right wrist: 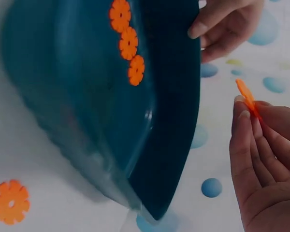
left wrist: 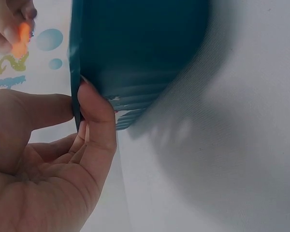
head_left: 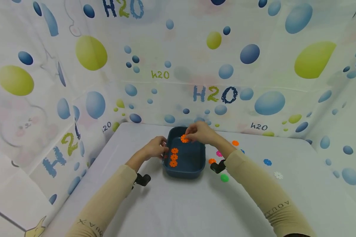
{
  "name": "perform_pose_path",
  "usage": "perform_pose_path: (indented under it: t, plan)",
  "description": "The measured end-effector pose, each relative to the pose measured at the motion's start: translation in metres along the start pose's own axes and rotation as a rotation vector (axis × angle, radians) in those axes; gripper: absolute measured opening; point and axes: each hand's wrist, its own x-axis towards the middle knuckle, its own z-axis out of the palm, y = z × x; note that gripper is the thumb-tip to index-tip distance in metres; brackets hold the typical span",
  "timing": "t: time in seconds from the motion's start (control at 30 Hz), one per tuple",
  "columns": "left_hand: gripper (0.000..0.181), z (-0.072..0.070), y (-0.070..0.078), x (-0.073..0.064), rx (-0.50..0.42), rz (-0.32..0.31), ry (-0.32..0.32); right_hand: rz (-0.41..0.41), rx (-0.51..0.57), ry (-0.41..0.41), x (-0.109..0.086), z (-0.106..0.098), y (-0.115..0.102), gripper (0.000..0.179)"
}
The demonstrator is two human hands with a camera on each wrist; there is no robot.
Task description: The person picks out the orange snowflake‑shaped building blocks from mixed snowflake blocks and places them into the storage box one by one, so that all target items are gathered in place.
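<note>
A dark teal plastic basin stands on the white table. My left hand pinches its left rim, thumb on one side and fingers on the other, as the left wrist view shows. Between thumb and fingertips my right hand pinches an orange flower-shaped disc, held above the far part of the basin. Three more orange notched discs lie in a row on the basin floor, along its left side.
Right of the basin, loose discs are scattered on the table: a green one, a blue one, a white one, a pink one and an orange one. A patterned curtain hangs behind the table.
</note>
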Motion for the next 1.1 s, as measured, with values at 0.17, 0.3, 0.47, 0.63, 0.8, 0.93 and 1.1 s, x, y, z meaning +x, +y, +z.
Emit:
perform_pose_path:
  t: [0.17,0.3,0.47,0.63,0.8,0.93,1.1]
  plan:
    - [0.043,0.001,0.001,0.001,-0.007,-0.006,-0.005,0.018,-0.069,-0.057,0.022,0.006,0.0,0.01]
    - [0.042,0.002,0.0,0.004,-0.02,-0.004,-0.021,0.04,-0.088,-0.08,0.034,0.009,0.004,0.011]
    - [0.043,0.001,-0.003,0.006,-0.021,-0.005,-0.025,0.066,-0.067,-0.1,0.048,0.017,0.013,0.01]
    - [0.043,-0.001,-0.003,0.003,-0.015,-0.002,-0.025,0.114,-0.078,-0.081,0.058,0.027,0.025,0.009]
    - [0.044,-0.003,-0.003,0.001,-0.01,0.004,-0.018,0.146,-0.022,-0.065,0.065,0.037,0.031,0.011]
    - [0.044,-0.004,-0.004,0.0,0.002,-0.001,-0.006,0.187,0.012,-0.06,0.069,0.043,0.036,0.012]
    - [0.044,-0.002,-0.004,0.001,-0.02,0.0,-0.013,0.22,-0.004,-0.027,0.071,0.049,0.043,0.012]
